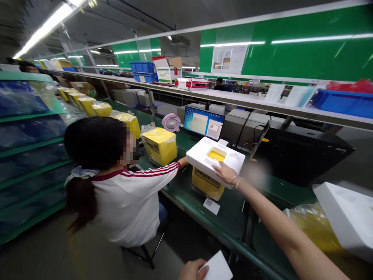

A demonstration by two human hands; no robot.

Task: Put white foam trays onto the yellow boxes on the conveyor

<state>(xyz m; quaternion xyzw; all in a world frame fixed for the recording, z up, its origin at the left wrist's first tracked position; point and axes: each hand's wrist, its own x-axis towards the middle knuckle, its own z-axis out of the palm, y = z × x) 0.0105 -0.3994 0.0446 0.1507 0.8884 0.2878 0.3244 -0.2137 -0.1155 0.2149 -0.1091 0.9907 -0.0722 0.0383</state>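
My right hand (225, 174) reaches across the green belt and grips the near edge of a white foam cap (204, 155), fingers on top. The cap sits tilted on a yellow box (206, 184), and yellow shows through its square cut-out. A seated co-worker in a white shirt with red stripes (128, 198) has a hand at the cap's far-left corner (183, 161). At the bottom edge, my left hand (192, 271) is closed on a small flat white piece (217, 268).
More bagged yellow boxes (160, 146) line the green belt (233, 217) to the left. A lit screen (204, 122) and a pink fan (171, 122) stand behind. A paper label (211, 205) lies by the box. Another foam block (346, 217) and a bagged yellow item (314, 229) are at right.
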